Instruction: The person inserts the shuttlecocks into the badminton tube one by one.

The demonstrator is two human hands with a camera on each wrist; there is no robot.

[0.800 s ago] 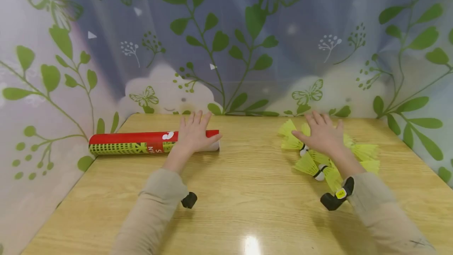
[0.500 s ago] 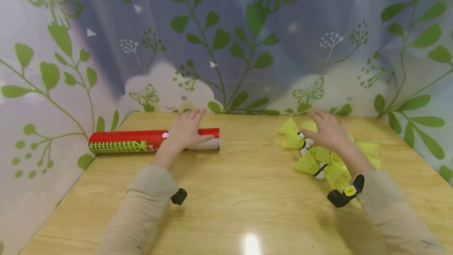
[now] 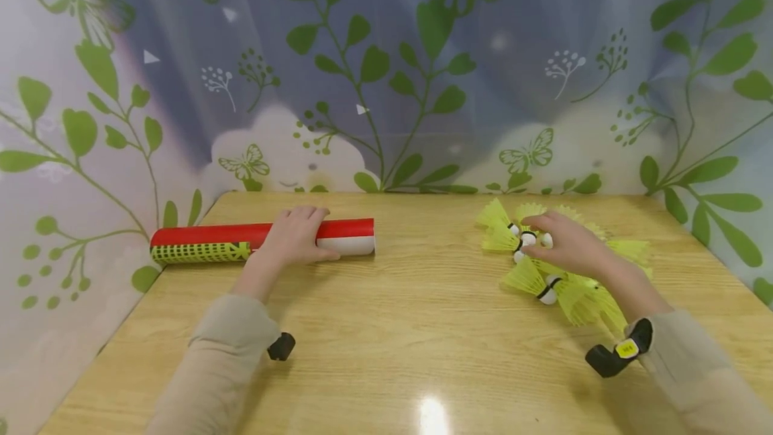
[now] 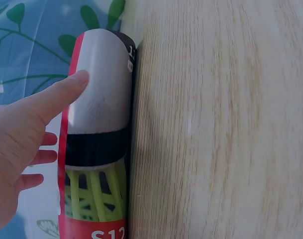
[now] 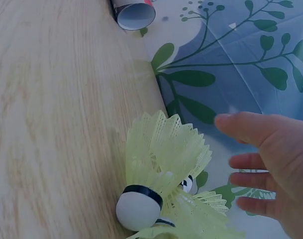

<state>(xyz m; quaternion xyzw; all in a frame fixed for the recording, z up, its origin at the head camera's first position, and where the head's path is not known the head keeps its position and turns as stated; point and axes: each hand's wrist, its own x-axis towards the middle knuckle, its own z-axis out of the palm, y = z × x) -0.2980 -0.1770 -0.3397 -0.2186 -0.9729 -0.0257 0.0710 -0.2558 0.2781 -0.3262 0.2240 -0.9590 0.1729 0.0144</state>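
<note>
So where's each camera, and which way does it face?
Head: on the head, facing forward and down at the table; left hand, right hand and sleeves show.
Left wrist: on that wrist, facing the tube; only the left hand shows.
Right wrist: on that wrist, facing the shuttlecocks; only the right hand shows.
Both wrist views share the tube.

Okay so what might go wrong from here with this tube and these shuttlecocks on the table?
The red tube lies on its side, so a glancing push from the left hand might roll it. The yellow shuttlecocks overlap in a pile by the right hand, so grabbing one could drag or knock others. Their thin skirts could also bend if the hand presses down on them.
</note>
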